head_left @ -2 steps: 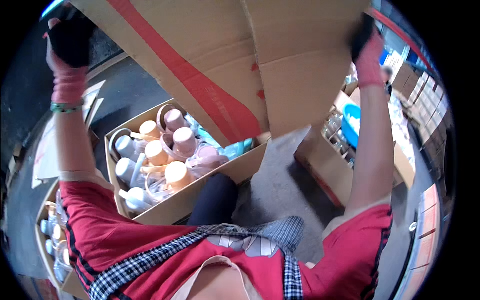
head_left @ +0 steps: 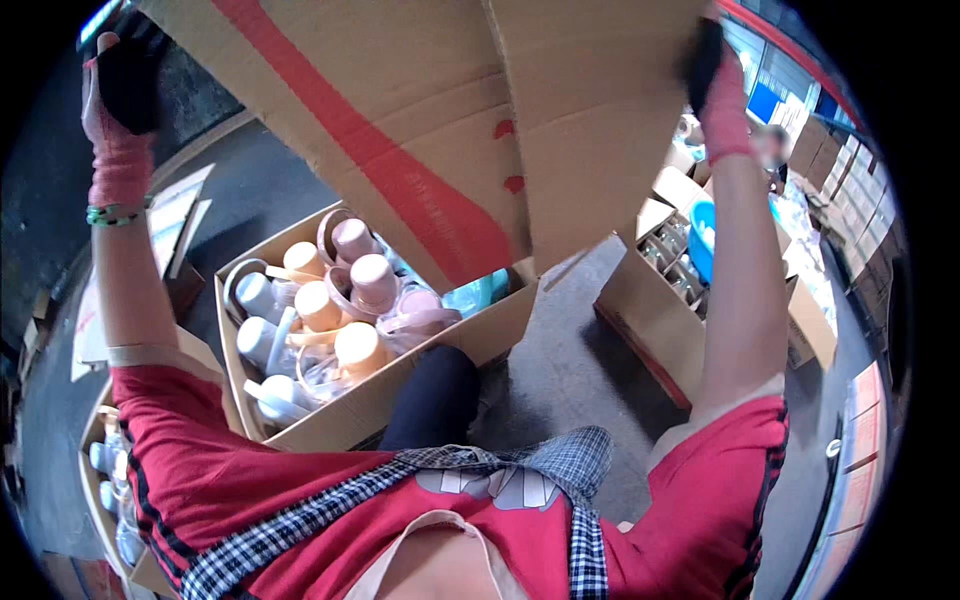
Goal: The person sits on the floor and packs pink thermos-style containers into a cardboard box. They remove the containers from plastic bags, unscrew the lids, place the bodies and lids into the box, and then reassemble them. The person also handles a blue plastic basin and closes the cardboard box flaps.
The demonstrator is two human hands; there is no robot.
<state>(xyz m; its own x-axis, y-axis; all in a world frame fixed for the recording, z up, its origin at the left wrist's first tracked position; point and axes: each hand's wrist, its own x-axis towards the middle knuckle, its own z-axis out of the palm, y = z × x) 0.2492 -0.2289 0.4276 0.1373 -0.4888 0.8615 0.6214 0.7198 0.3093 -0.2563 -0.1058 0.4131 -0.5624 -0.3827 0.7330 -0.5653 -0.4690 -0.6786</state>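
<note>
Head view. A large cardboard box with a red stripe was held overhead, filling the frame from 10 to 1 o'clock. The left hand, gloved, had its grip clamped on the box's edge at 10 o'clock; the right hand gripped the opposite edge at 1 o'clock. The box's long axis ran between both hands, each equally near. Below, at 8 o'clock, an open carton held pastel cups on the floor.
</note>
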